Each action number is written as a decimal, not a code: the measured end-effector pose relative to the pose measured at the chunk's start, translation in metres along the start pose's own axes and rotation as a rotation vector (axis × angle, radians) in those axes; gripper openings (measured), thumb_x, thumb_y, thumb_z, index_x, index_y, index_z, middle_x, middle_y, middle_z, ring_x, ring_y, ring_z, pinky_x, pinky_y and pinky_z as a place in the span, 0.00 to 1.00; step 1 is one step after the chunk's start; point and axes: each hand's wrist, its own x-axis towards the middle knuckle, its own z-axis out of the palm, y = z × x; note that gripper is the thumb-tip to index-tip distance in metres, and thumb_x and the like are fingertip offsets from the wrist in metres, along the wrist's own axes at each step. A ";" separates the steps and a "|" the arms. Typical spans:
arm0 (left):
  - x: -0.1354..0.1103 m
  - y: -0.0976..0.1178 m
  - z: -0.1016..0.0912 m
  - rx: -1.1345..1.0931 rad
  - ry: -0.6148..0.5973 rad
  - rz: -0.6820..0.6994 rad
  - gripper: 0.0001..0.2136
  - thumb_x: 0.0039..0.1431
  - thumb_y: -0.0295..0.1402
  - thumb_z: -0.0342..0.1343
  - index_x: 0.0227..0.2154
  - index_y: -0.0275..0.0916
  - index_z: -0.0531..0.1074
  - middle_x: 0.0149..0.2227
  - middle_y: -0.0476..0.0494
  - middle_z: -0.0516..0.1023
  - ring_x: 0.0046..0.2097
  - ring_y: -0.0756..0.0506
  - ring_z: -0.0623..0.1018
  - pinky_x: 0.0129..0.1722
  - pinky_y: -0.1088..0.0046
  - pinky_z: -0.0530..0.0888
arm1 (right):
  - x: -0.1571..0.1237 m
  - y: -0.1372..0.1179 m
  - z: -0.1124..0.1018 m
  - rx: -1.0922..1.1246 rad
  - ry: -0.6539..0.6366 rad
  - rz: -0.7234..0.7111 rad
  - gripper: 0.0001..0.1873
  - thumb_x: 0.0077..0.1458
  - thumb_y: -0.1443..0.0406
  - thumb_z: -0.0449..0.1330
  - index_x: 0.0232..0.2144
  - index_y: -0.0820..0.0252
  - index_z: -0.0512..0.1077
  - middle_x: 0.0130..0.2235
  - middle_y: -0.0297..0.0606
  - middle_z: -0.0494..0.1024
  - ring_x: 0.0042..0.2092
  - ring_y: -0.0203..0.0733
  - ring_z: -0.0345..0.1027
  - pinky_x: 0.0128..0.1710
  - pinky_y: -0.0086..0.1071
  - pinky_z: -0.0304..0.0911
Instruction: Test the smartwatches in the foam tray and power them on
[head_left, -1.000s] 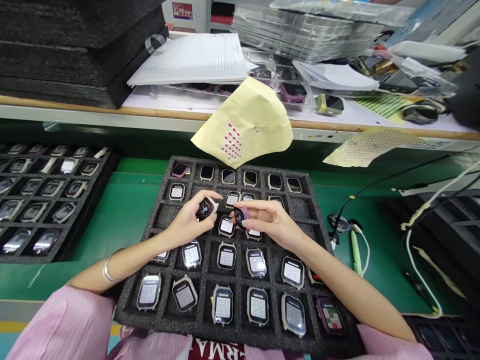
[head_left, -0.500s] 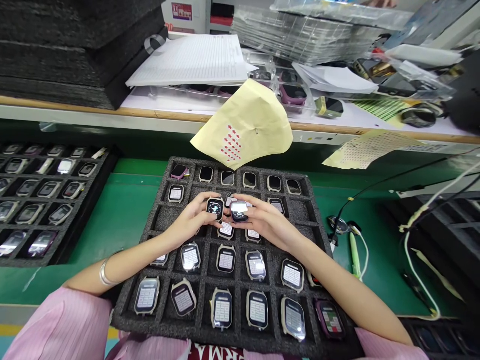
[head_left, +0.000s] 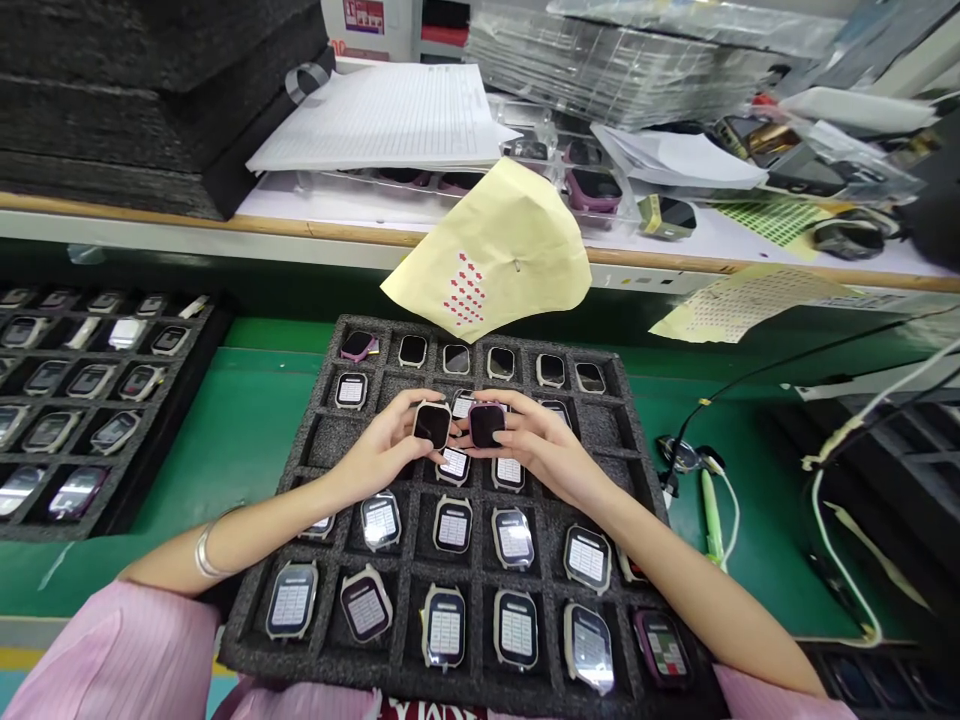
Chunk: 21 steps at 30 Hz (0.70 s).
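My left hand (head_left: 397, 435) is closed on a light-cased smartwatch (head_left: 433, 426) whose screen is dark. Beside it, my right hand (head_left: 536, 437) grips a purple smartwatch (head_left: 487, 425), also dark-screened. Both watches are strapless and held side by side, a small gap apart, above a black foam tray (head_left: 480, 560). In the tray's compartments lie several more watch bodies; those in the nearer rows, such as one light-cased watch (head_left: 453, 523), show lit white screens. Along the far row the screens are dark. A purple watch (head_left: 660, 647) sits in the near right corner.
Another foam tray of watches (head_left: 112, 490) stands at the left on the green table. Overhead, a shelf (head_left: 337, 232) carries stacked black foam (head_left: 112, 120) and papers (head_left: 390, 120). A yellow sticker sheet (head_left: 517, 250) hangs over its edge. Cables and a green tool (head_left: 711, 510) lie right.
The screens of both held watches, lit before, are now dark. The right-hand watch has tilted so its purple case shows. Both hands have barely moved.
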 end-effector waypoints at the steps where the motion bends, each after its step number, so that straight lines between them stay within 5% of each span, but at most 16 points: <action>1: 0.000 0.000 0.000 0.003 -0.001 0.008 0.21 0.50 0.21 0.55 0.48 0.39 0.65 0.39 0.46 0.77 0.40 0.46 0.78 0.40 0.67 0.79 | 0.000 0.000 0.000 -0.013 0.001 -0.004 0.20 0.55 0.68 0.62 0.51 0.56 0.69 0.45 0.42 0.82 0.45 0.49 0.78 0.50 0.49 0.71; 6: 0.001 -0.003 0.000 0.035 -0.012 0.023 0.20 0.52 0.23 0.56 0.49 0.40 0.64 0.40 0.46 0.75 0.40 0.46 0.77 0.40 0.66 0.79 | 0.001 0.002 0.000 -0.057 0.017 -0.009 0.20 0.57 0.65 0.63 0.52 0.56 0.69 0.45 0.42 0.81 0.46 0.48 0.78 0.50 0.50 0.71; 11: 0.002 -0.008 -0.001 0.205 0.010 0.047 0.21 0.52 0.26 0.60 0.49 0.41 0.64 0.38 0.48 0.72 0.35 0.49 0.74 0.29 0.76 0.72 | 0.001 0.003 -0.002 0.019 -0.018 -0.014 0.22 0.59 0.63 0.61 0.56 0.53 0.68 0.48 0.41 0.80 0.53 0.47 0.73 0.55 0.50 0.67; 21: -0.001 -0.002 0.001 0.371 0.061 0.073 0.17 0.53 0.27 0.58 0.47 0.38 0.69 0.36 0.48 0.75 0.34 0.48 0.75 0.39 0.70 0.72 | 0.000 0.002 -0.004 -0.122 -0.012 -0.025 0.18 0.47 0.68 0.70 0.43 0.56 0.78 0.42 0.40 0.83 0.45 0.45 0.78 0.50 0.40 0.70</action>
